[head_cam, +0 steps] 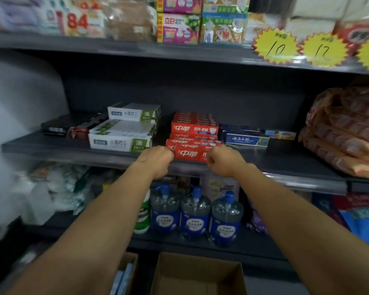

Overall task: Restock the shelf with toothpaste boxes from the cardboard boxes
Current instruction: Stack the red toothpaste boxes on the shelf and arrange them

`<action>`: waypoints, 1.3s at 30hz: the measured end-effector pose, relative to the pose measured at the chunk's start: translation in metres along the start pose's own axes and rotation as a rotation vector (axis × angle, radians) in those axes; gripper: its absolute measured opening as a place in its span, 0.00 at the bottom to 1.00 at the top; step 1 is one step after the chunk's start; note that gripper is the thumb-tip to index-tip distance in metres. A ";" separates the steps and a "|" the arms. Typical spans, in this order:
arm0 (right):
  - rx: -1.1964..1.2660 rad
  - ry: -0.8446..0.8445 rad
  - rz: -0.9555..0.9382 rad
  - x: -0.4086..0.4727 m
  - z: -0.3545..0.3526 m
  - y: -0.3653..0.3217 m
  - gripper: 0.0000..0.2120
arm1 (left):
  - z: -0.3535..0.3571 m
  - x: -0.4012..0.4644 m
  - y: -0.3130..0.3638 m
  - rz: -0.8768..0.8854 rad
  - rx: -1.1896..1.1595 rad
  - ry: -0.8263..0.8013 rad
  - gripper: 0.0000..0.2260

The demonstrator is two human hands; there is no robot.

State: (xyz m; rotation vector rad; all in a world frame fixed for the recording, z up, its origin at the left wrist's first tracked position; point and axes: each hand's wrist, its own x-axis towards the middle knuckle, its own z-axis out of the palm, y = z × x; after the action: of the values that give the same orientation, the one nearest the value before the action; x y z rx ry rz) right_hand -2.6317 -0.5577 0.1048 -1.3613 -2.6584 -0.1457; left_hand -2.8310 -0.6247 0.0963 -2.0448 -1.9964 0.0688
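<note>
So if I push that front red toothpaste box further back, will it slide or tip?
The red toothpaste box lies flat and long, so it likely slides, not tips. Its glossy carton on the smooth shelf should move easily. It probably stays stiff, though the card could dent.

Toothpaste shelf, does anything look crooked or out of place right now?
Yes. The front red toothpaste boxes, gripped by both hands at the shelf edge, sit skewed against the tidy red stack behind. Nothing looks spilled or damaged.
</note>
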 end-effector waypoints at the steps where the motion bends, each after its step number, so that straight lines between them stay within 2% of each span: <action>1: 0.001 -0.015 -0.018 -0.012 0.006 -0.013 0.06 | 0.002 -0.020 0.001 -0.014 0.006 -0.031 0.10; 6: 0.022 -0.093 -0.153 -0.059 0.041 -0.075 0.06 | 0.024 -0.112 -0.011 -0.068 -0.012 -0.170 0.12; 11: 0.015 -0.135 -0.250 -0.081 0.083 -0.140 0.10 | 0.060 -0.184 -0.044 -0.096 0.011 -0.281 0.07; 17: 0.078 -0.179 -0.383 -0.076 0.143 -0.221 0.05 | 0.115 -0.243 -0.090 -0.135 0.012 -0.399 0.04; 22: 0.122 -0.230 -0.484 -0.058 0.206 -0.272 0.06 | 0.171 -0.263 -0.122 -0.185 -0.053 -0.471 0.11; 27: 0.152 -0.366 -0.527 -0.039 0.274 -0.315 0.06 | 0.235 -0.262 -0.144 -0.238 -0.179 -0.633 0.14; 32: 0.174 -0.451 -0.527 -0.025 0.349 -0.347 0.09 | 0.298 -0.262 -0.160 -0.320 -0.263 -0.656 0.12; 35: 0.192 -0.483 -0.514 -0.018 0.389 -0.364 0.11 | 0.329 -0.261 -0.170 -0.294 -0.350 -0.708 0.12; 39: 0.179 -0.544 -0.511 -0.014 0.432 -0.384 0.11 | 0.358 -0.261 -0.179 -0.273 -0.311 -0.720 0.12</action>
State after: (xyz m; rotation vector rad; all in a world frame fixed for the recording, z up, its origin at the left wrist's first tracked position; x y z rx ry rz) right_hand -2.9745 -0.7257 -0.3291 -0.7121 -3.3110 0.4623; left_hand -3.0982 -0.8213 -0.2478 -2.0861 -2.8575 0.5368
